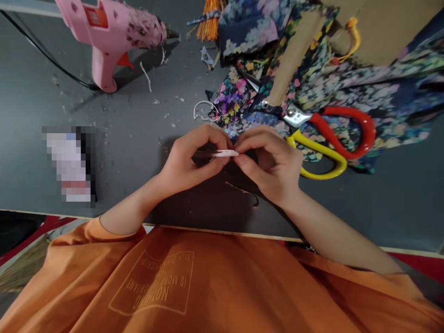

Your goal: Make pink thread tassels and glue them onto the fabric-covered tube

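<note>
Left hand (181, 162) and right hand (283, 169) face each other, forearms angled inward, fingers curled; thumbs and fingertips pinch the white strip (226, 153) at the right hand's nine o'clock

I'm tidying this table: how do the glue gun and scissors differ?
The glue gun is pink, its barrel speckled; the scissors have one red handle and one yellow handle. The glue gun lies on the grey tabletop, the scissors across floral fabric. Neither is held.
</note>
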`<action>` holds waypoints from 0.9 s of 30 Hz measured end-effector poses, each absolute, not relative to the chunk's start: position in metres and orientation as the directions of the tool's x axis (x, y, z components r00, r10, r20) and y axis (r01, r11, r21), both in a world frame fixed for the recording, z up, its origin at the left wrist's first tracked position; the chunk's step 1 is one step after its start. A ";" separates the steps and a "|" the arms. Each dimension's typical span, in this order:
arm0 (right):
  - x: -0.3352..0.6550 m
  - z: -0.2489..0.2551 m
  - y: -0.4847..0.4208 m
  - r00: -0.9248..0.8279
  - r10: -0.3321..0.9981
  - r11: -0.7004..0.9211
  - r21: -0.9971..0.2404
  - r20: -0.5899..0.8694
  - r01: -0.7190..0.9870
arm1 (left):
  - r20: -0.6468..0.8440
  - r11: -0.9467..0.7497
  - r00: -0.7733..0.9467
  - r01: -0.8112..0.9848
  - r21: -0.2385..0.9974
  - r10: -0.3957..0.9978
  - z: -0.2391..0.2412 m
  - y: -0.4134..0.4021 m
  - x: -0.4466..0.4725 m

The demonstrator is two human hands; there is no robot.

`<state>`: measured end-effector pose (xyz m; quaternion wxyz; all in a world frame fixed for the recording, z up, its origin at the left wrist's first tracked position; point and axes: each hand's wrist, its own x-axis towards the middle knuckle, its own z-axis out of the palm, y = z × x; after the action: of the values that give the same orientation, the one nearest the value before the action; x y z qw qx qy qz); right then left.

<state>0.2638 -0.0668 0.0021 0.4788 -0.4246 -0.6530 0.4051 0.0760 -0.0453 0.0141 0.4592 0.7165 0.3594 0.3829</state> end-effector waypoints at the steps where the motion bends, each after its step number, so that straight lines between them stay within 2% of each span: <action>1: 0.264 0.002 -0.068 -0.192 0.954 0.260 -0.956 0.232 0.134 | 0.165 -0.249 0.444 0.137 0.959 0.881 0.014 -0.046 0.076; 6: 0.262 0.002 -0.069 -0.269 0.962 -0.085 -0.990 -0.051 -0.113 | -0.033 0.064 0.442 -0.056 0.996 0.897 0.014 -0.046 0.079; 9: 0.262 0.000 -0.067 -0.269 0.955 -0.182 -0.967 -0.130 -0.180 | -0.088 0.156 0.442 -0.119 0.980 0.893 0.014 -0.044 0.081; 18: 0.260 0.003 -0.065 -0.280 0.953 -0.174 -0.965 -0.115 -0.198 | -0.132 0.187 0.434 -0.086 0.979 0.891 0.021 -0.045 0.084; 27: 0.260 0.001 -0.066 -0.262 0.959 -0.139 -0.987 -0.112 -0.085 | -0.087 0.107 0.422 -0.022 0.994 0.902 0.017 -0.049 0.081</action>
<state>0.2598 -0.0660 0.0013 0.4235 -0.4357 -0.5012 0.6161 0.0807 -0.0493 0.0170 0.6313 0.5592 0.3934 0.3660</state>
